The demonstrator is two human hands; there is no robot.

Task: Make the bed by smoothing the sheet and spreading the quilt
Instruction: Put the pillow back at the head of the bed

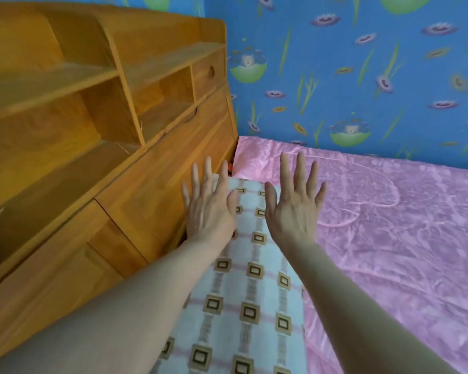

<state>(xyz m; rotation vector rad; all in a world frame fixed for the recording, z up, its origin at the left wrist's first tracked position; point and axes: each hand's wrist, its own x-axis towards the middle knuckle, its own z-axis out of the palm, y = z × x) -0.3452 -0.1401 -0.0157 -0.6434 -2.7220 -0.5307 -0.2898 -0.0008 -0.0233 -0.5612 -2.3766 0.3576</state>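
Bedroom corner: blue wallpaper (pixel 362 76) w/ purple flowers, green stems and green bowl shapes covers rear wall. Wooden headboard unit (pixel 146 136), orange-brown, stands at left w/ open shelves, cubby compartments and a small drawer w/ round pull at upper right. Pink sheet (pixel 389 233), glossy w/ faint pattern, covers the mattress from headboard to wall and shows shallow wrinkles at centre and right. Checked bundle (pixel 254 306), white w/ pink lines and brown squares, lies on the sheet lengthwise along the headboard base, from bottom edge of view up toward the corner; cannot tell if it is a folded quilt or a pillow. Left hand (pixel 211 209): palm down, fingers (pixel 208 171) straight and spread, positioned over the bundle's far left edge, next to the headboard front. Right hand (pixel 295 209): palm down, fingers spread wide, positioned over the bundle's far right edge where it meets the sheet. Neither hand grips anything; contact w/ the fabric cannot be confirmed. Both forearms are bare and extend from bottom of view.
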